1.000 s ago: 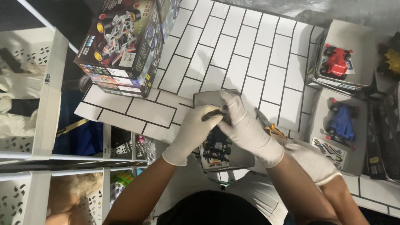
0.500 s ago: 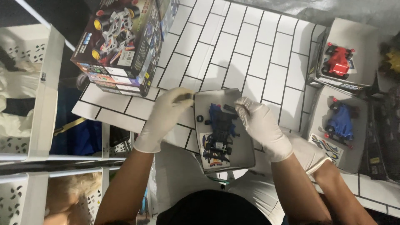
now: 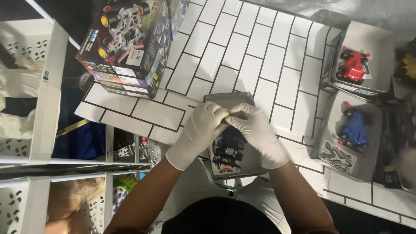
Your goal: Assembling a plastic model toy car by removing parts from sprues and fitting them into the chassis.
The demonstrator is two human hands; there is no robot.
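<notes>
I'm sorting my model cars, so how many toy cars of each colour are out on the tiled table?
Red toy car: 1
Blue toy car: 1
Dark toy car, partly under the gloved left hand and right hand: 1
Total: 3

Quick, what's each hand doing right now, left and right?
Left hand: closed, fingers pinching the small toy car over the grey tray.
Right hand: closed on the same toy car, fingertips meeting the left's.
</notes>
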